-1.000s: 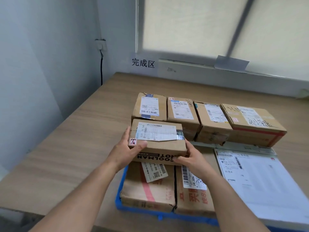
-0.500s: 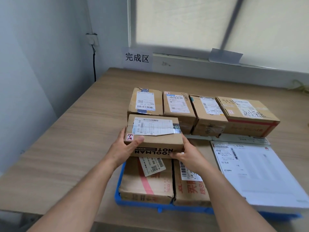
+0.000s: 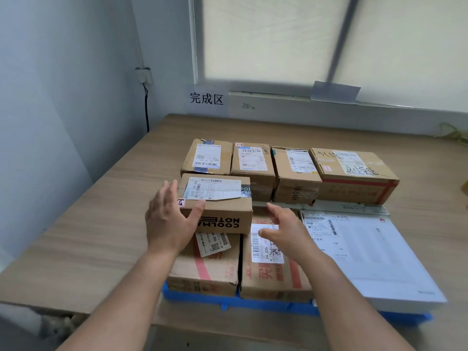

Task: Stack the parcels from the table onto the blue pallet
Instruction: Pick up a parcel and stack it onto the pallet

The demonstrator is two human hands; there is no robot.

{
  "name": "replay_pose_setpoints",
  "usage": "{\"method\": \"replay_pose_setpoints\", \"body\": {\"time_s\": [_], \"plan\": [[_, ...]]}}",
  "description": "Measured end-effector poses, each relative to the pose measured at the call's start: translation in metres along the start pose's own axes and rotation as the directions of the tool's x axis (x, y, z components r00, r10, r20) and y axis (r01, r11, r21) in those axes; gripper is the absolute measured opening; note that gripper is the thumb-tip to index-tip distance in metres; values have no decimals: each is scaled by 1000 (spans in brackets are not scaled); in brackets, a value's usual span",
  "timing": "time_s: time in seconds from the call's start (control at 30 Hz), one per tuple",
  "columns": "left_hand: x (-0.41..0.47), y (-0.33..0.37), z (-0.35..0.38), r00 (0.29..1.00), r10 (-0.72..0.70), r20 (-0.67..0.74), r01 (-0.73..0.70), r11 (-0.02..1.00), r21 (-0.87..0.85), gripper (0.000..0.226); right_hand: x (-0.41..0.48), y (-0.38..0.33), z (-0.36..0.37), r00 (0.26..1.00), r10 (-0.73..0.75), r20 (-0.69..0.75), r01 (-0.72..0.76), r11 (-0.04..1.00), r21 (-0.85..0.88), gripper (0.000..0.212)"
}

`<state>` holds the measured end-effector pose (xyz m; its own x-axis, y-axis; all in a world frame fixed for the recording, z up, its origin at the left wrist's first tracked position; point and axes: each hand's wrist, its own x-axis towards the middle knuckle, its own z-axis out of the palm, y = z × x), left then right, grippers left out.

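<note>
— Hands: what are they doing?
— Left hand (image 3: pixel 169 221) spread, thumb touching the COOLMAN NOTE parcel (image 3: pixel 217 201). Right hand (image 3: pixel 286 231) spread too, apart from it, holding nothing.
— And the parcel?
— It sits atop two larger parcels (image 3: pixel 205 269) on the blue pallet (image 3: pixel 253 304). Placing looks done; next, fetch another.
— Surroundings?
— Wooden bench (image 3: pixel 88 236) in a corner, under a blinded window (image 3: pixel 278 39).
</note>
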<state>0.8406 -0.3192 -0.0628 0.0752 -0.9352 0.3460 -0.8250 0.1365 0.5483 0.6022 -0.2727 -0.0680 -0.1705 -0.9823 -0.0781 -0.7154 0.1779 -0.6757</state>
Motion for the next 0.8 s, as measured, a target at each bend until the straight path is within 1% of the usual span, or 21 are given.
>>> {"method": "replay_pose_setpoints", "body": {"time_s": [0.07, 0.17, 0.23, 0.33, 0.43, 0.53, 0.67, 0.8], "plan": [[-13, 22, -1, 996, 72, -43, -72, 997, 10, 81, -10, 7, -14, 996, -46, -77, 41, 997, -61, 63], [-36, 57, 4, 986, 162, -43, -162, 987, -12, 72, -30, 17, -39, 972, -114, -206, 81, 983, -165, 50], [-54, 82, 10, 979, 202, -20, -203, 979, -20, 67, -44, 27, -56, 955, -126, -268, 77, 979, -188, 43], [-83, 117, 25, 968, 249, 29, -248, 968, -31, 63, -65, 48, -81, 935, -112, -337, 53, 982, -179, 35], [-111, 149, 42, 953, 292, 83, -293, 956, 7, 68, -87, 75, -103, 921, -109, -373, 33, 979, -203, 32], [-134, 186, 60, 931, 347, 114, -350, 937, 7, 66, -110, 106, -124, 909, -79, -410, -4, 980, -199, 32], [-167, 237, 87, 900, 413, 139, -414, 910, -27, 66, -144, 150, -157, 895, -18, -445, -79, 977, -198, 33], [-203, 287, 120, 873, 459, 163, -452, 889, -79, 68, -177, 197, -191, 876, 15, -482, -150, 958, -243, 33]]}}
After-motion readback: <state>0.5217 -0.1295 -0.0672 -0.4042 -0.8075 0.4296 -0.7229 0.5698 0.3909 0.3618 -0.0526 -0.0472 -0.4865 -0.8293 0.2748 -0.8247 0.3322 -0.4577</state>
